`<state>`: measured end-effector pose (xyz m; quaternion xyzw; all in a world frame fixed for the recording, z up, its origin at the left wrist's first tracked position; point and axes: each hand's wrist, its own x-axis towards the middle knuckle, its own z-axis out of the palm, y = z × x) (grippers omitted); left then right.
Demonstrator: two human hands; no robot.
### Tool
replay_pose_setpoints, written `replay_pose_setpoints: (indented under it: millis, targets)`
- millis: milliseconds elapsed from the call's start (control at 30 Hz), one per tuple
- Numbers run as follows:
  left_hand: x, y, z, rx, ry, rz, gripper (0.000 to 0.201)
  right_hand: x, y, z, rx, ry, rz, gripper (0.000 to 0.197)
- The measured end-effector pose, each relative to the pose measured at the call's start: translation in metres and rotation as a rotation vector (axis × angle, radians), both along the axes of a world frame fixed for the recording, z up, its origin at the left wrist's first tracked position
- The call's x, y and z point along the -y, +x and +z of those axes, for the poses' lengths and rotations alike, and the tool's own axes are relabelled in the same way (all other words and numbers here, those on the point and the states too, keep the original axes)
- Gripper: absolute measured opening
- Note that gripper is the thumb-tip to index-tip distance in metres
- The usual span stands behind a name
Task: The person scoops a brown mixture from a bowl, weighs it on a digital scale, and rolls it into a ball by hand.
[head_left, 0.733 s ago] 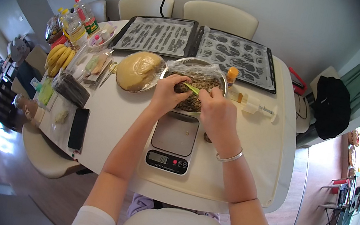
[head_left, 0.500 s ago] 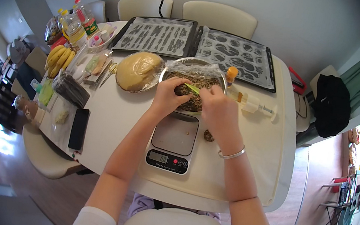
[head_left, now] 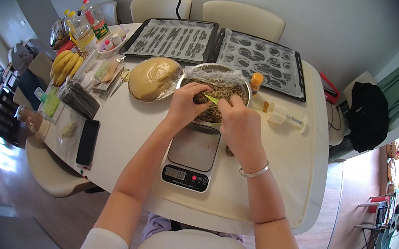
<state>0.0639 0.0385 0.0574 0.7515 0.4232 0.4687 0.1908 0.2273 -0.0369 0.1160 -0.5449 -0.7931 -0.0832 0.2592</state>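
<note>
A metal bowl [head_left: 215, 66] holds a crumbly brown filling [head_left: 231, 93], with crumpled clear plastic wrap lying over its far part. Over the bowl, my left hand [head_left: 185, 102] has its fingers curled round a dark lump of the filling. My right hand [head_left: 240, 125] grips a slim yellow-green spatula [head_left: 211, 98], its tip at the lump by my left fingers. Below the bowl stands a kitchen scale [head_left: 193, 149] with a bare metal plate. A rolled filling ball [head_left: 229, 151] lies on the table, mostly hidden by my right wrist.
Two lined baking trays [head_left: 171, 39] sit at the back. Left of the bowl is a mound of wrapped dough [head_left: 153, 79]. Farther left are bananas [head_left: 66, 66], oil bottles [head_left: 82, 33] and a black phone [head_left: 87, 142]. An orange-capped bottle [head_left: 257, 81] and clear plastic piece [head_left: 278, 114] lie right.
My right hand has shifted slightly down and turned, and the spatula has tilted with it. My right wrist covers more of the filling ball. My left hand has barely moved.
</note>
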Motion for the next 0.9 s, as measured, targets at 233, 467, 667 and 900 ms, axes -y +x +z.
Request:
replay_pose_setpoints:
  millis: [233,467,667,900]
  targets:
    - [0.001,-0.002,-0.005,0.037,-0.077,0.014,0.035,0.003,-0.014,-0.006,-0.037,0.044,-0.017,0.007]
    - [0.001,0.002,-0.014,0.179,-0.203,0.035,0.036,0.001,-0.019,-0.015,-0.144,0.035,-0.070,0.013]
    - [-0.001,-0.004,-0.025,0.184,-0.231,0.044,0.035,-0.027,0.012,-0.020,-0.486,-0.103,0.015,0.008]
    - [0.006,-0.002,-0.004,-0.010,-0.198,0.024,0.043,-0.028,0.030,-0.011,-0.523,-0.108,-0.039,0.006]
